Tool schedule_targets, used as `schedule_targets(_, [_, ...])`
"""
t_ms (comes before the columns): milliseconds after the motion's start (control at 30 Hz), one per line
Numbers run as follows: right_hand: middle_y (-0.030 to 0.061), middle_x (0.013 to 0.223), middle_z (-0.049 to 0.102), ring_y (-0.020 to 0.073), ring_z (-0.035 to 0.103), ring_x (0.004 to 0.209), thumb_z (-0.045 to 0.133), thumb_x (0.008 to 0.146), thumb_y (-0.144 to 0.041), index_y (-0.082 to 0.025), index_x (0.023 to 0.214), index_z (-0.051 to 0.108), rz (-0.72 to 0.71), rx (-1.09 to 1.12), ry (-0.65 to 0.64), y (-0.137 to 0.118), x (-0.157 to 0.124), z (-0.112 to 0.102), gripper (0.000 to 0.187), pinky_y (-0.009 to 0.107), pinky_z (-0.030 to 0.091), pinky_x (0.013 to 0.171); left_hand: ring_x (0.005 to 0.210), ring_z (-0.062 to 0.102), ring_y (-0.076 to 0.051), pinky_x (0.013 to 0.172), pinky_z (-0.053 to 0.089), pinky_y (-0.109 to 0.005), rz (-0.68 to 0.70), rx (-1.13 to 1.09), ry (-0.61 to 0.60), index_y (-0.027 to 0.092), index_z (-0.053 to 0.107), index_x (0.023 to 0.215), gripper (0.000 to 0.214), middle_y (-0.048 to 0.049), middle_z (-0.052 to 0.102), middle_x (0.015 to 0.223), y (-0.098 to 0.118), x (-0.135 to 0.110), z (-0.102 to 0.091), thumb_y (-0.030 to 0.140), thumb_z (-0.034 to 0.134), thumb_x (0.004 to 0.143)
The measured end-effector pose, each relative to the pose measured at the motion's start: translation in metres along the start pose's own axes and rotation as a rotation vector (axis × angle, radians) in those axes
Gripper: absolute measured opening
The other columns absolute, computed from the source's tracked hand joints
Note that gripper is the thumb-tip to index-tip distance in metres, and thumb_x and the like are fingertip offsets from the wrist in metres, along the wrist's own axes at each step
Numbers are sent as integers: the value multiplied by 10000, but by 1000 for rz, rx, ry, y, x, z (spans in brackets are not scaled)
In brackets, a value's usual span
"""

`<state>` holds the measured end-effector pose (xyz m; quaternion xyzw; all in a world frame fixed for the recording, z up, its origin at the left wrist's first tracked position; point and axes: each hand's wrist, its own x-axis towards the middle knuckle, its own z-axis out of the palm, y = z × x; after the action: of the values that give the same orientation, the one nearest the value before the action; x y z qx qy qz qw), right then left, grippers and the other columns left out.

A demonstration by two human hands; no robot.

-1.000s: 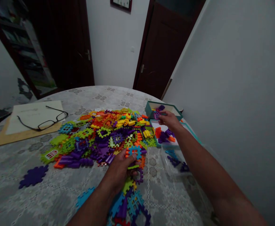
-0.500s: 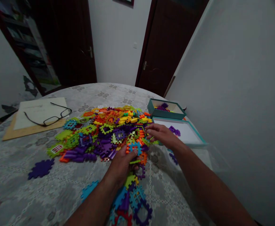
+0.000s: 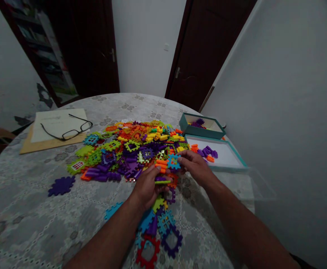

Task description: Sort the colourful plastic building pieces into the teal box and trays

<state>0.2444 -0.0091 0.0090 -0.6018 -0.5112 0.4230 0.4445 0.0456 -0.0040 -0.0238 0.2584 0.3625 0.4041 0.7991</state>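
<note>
My right hand (image 3: 194, 167) pinches the edge of a blue window-shaped building piece (image 3: 173, 161) with toothed sides. Just left of it, my left hand (image 3: 148, 186) is closed around several orange peg-like pieces (image 3: 161, 164) and a thin green-edged piece (image 3: 162, 182). Both hands are close together at the near right side of a big heap of colourful plastic building pieces (image 3: 129, 157). Below my left hand lie a red frame piece (image 3: 148, 254), a dark purple frame piece (image 3: 171, 243) and light blue pieces (image 3: 166, 221).
A shallow white lid with a teal rim (image 3: 237, 154) holds purple and orange pieces. Behind it stands a teal box (image 3: 198, 130) with more pieces. Eyeglasses (image 3: 71, 133) rest on papers (image 3: 58, 121) at left. One purple toothed plate (image 3: 61, 185) lies on the patterned tablecloth (image 3: 90, 209).
My right hand has come from beside the heap to the blue piece that was at my left hand, and now grips it. The orange pieces in my left hand show more. The view shifted slightly.
</note>
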Motion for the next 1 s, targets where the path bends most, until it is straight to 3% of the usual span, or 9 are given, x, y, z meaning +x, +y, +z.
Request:
schedule_targets(133, [-29,656,645,130,608,526,757,820,-324,-185,960,698,13,-48,31,-6,40,-30,206,241,524,507,710,725,-200,481,557,-273,6,34,-3,158,657,1045,169,-139,759,1032,0,1,-2,283,637,933])
schedule_targets(233, [-13,626,637,129,598,500,783,780,-236,-167,870,692,22,-19,224,-19,84,-59,145,235,522,474,725,728,-208,495,557,-274,-20,54,24,172,643,1023,161,-141,768,1013,-1,2,-4,306,650,933])
schedule_targets(367, [6,758,689,107,648,605,706,841,-191,-175,1006,659,-24,52,457,-41,131,-92,172,217,581,586,740,727,-206,502,550,-273,-34,82,16,177,649,1025,191,-139,770,1046,-1,3,-4,327,687,912])
schedule_targets(467, [32,891,723,97,674,670,670,859,-169,-176,1085,656,-31,56,507,-46,137,-96,227,195,572,609,731,719,-197,505,540,-267,-33,103,-3,184,652,1018,213,-128,772,1048,-1,3,-4,352,713,900])
schedule_targets(600, [53,904,746,137,693,677,713,836,-194,-163,1029,715,9,2,316,-33,93,-62,196,222,553,572,725,708,-197,522,540,-272,-19,142,-7,184,661,1012,270,-121,770,1009,-2,3,-4,415,731,890])
schedule_targets(700, [31,891,741,144,685,716,701,899,-305,-195,1061,736,1,-96,-98,-21,36,-24,199,236,548,619,741,706,-207,541,539,-274,-5,193,-64,173,688,1015,341,-119,763,968,0,-2,-1,478,745,874])
schedule_targets(767, [18,899,732,150,682,750,685,931,-376,-224,1098,734,-31,-75,-253,-14,0,-2,231,253,549,661,736,696,-207,544,532,-270,5,238,-121,161,705,1008,378,-118,755,940,4,-6,2,511,745,870])
schedule_targets(867, [7,909,718,158,686,787,697,922,-380,-248,1211,691,-4,43,-242,-5,-36,16,318,268,545,704,704,669,-202,541,526,-268,11,315,-178,149,711,947,400,-105,731,860,8,-12,6,540,736,872])
schedule_targets(1000, [10,949,709,150,677,738,727,864,-327,-239,1332,617,85,185,-207,7,-50,18,488,256,527,642,686,656,-197,544,525,-260,-47,409,-254,146,710,896,393,-89,700,780,6,-14,8,539,710,898])
